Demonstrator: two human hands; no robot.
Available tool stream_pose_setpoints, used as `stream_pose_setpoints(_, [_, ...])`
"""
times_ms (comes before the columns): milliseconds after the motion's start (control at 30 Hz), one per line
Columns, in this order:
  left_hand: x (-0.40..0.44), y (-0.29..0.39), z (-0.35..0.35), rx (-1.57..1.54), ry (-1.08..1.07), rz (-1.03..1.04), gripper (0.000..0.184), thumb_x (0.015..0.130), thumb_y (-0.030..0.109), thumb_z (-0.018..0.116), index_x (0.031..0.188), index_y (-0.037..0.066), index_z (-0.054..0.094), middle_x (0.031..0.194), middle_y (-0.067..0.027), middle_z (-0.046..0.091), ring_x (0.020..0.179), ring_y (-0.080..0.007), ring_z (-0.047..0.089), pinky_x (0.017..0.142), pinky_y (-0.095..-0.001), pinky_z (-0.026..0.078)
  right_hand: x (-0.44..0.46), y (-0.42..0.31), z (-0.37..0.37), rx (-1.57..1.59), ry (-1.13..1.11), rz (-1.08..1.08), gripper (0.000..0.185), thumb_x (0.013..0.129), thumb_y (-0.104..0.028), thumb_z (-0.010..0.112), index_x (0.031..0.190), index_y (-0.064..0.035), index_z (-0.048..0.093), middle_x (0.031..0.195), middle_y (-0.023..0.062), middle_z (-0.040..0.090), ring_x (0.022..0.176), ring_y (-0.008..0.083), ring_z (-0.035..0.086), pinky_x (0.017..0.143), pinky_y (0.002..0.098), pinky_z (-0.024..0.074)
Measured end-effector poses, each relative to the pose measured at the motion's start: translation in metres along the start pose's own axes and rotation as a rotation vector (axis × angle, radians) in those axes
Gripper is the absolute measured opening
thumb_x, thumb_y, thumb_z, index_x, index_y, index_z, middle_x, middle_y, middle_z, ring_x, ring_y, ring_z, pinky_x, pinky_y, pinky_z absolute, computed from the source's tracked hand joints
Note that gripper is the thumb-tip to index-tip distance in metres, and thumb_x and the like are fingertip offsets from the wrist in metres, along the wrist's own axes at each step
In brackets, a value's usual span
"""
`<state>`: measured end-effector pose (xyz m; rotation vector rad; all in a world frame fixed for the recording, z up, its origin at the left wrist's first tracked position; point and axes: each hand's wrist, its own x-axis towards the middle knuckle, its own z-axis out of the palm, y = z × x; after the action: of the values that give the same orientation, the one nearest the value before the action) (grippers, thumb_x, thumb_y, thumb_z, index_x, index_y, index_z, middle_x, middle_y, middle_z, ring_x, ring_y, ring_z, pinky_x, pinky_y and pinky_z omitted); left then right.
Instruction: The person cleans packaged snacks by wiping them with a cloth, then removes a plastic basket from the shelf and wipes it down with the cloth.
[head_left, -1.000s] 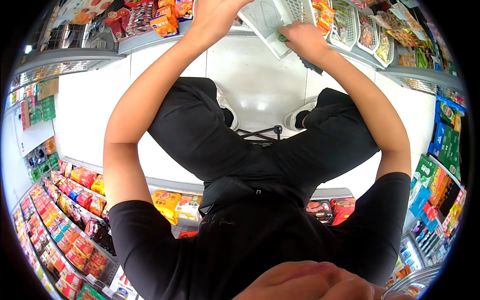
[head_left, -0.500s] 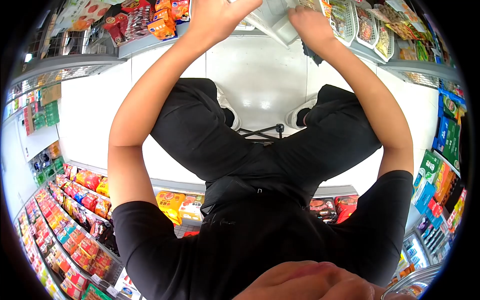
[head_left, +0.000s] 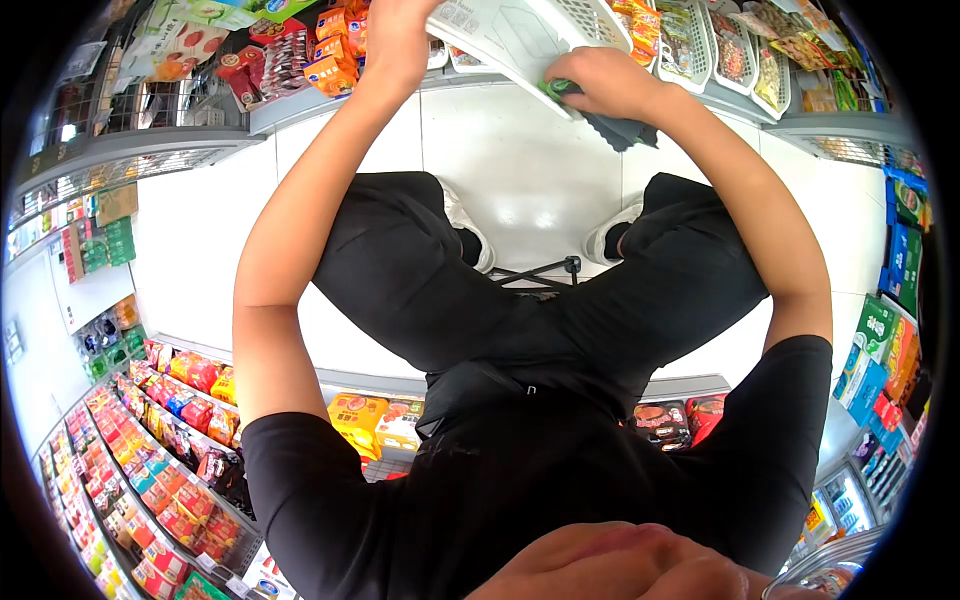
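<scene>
A white plastic basket (head_left: 500,38) with perforated sides is tilted above the floor at the top centre, its flat inner face showing. My left hand (head_left: 402,38) is at its left upper edge, partly cut off by the frame, with its fingertips out of view. My right hand (head_left: 608,82) is closed on a dark grey cloth (head_left: 622,131) at the basket's lower right side. A bit of green shows at the fingertips of that hand, against the basket.
White baskets of packaged snacks (head_left: 685,45) line the shelf at the top right. Orange snack packets (head_left: 335,60) lie on the shelf at the upper left. My legs are spread over the tiled floor (head_left: 520,150), and shelves of colourful packets (head_left: 150,470) stand at the lower left.
The basket has shifted and turned, showing more of its inner face than half a second ago. My left hand has moved left; my right hand has come down slightly with the cloth.
</scene>
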<state>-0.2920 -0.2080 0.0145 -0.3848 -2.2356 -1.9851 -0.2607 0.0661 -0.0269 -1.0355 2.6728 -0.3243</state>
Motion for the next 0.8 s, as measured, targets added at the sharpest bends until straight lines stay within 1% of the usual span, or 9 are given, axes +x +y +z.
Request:
stream_pose_setpoints(33, [0.005,-0.016,-0.005,-0.107,0.011,-0.077,0.049,0.091,0.028,0.058,0.129,-0.003,0.057,0.123,-0.0128,0.059,0.117,-0.0201,0.054,0.104,-0.0323,0.040,0.000,0.000,-0.004,0.016,-0.067,0.012,0.033,0.084,-0.017,0.074,0.116,-0.0095,0.072,0.110,0.0126,0.071,0.106,0.0328,0.067,0.091,0.0441,0.0539])
stream_pose_setpoints(67, [0.008,-0.020,-0.011,-0.063,0.012,-0.044,0.043,0.091,0.031,0.060,0.122,0.001,0.063,0.115,-0.0103,0.065,0.110,-0.0194,0.060,0.097,-0.0341,0.047,-0.001,0.002,-0.005,0.033,-0.063,-0.007,0.033,0.083,-0.018,0.075,0.115,-0.0095,0.072,0.110,0.0122,0.071,0.106,0.0326,0.067,0.091,0.0439,0.0537])
stream_pose_setpoints(167, [0.008,-0.009,-0.010,-0.274,0.116,-0.390,0.039,0.090,0.033,0.062,0.114,0.004,0.067,0.105,-0.0088,0.070,0.097,-0.0211,0.067,0.085,-0.0379,0.054,-0.008,0.011,-0.010,0.076,-0.015,-0.070,0.035,0.081,-0.017,0.076,0.115,-0.0096,0.073,0.110,0.0107,0.072,0.108,0.0317,0.066,0.092,0.0434,0.0534])
stream_pose_setpoints(200, [0.012,-0.020,-0.010,-0.348,0.148,-0.359,0.038,0.087,0.034,0.064,0.109,0.003,0.070,0.098,-0.0095,0.073,0.089,-0.0237,0.071,0.076,-0.0429,0.058,-0.011,0.012,-0.012,0.086,0.025,-0.093,0.035,0.081,-0.016,0.076,0.115,-0.0098,0.072,0.110,0.0098,0.071,0.108,0.0312,0.066,0.092,0.0431,0.0533])
stream_pose_setpoints(333, [0.016,-0.007,-0.014,-0.301,0.086,-0.351,0.045,0.086,0.033,0.064,0.114,-0.002,0.068,0.106,-0.0176,0.073,0.093,-0.0286,0.073,0.081,-0.0478,0.060,-0.017,0.010,-0.012,0.047,0.183,-0.096,0.037,0.081,-0.012,0.076,0.118,-0.0105,0.071,0.110,0.0066,0.071,0.108,0.0296,0.065,0.093,0.0426,0.0535])
stream_pose_setpoints(533, [0.018,-0.020,-0.016,-0.371,0.003,-0.511,0.054,0.086,0.037,0.062,0.129,0.004,0.062,0.121,-0.0126,0.070,0.112,-0.0266,0.067,0.094,-0.0482,0.053,-0.007,0.008,-0.009,-0.056,0.397,-0.119,0.032,0.087,-0.014,0.074,0.119,-0.0136,0.069,0.108,0.0035,0.069,0.106,0.0263,0.066,0.087,0.0414,0.0557])
stream_pose_setpoints(633, [0.013,-0.022,-0.014,-0.349,-0.079,-0.486,0.061,0.086,0.040,0.062,0.138,0.010,0.057,0.127,-0.0083,0.066,0.119,-0.0253,0.062,0.099,-0.0479,0.049,0.001,0.006,-0.003,-0.097,0.440,-0.101,0.030,0.088,-0.014,0.072,0.118,-0.0126,0.069,0.106,0.0048,0.068,0.106,0.0262,0.066,0.085,0.0409,0.0567])
stream_pose_setpoints(667, [0.012,-0.020,-0.012,-0.377,-0.106,-0.460,0.060,0.086,0.038,0.064,0.139,0.012,0.056,0.126,-0.0071,0.065,0.118,-0.0250,0.062,0.099,-0.0465,0.050,0.002,0.004,-0.002,-0.120,0.448,-0.099,0.029,0.088,-0.014,0.071,0.117,-0.0119,0.069,0.105,0.0053,0.068,0.106,0.0262,0.066,0.084,0.0409,0.0570])
stream_pose_setpoints(800, [0.007,-0.026,-0.007,-0.430,-0.188,-0.474,0.052,0.088,0.036,0.065,0.134,0.011,0.059,0.123,-0.0076,0.067,0.116,-0.0243,0.063,0.100,-0.0453,0.050,0.010,-0.006,-0.004,-0.191,0.525,-0.116,0.031,0.089,-0.014,0.069,0.120,-0.0109,0.066,0.107,0.0061,0.066,0.102,0.0272,0.067,0.082,0.0417,0.0581])
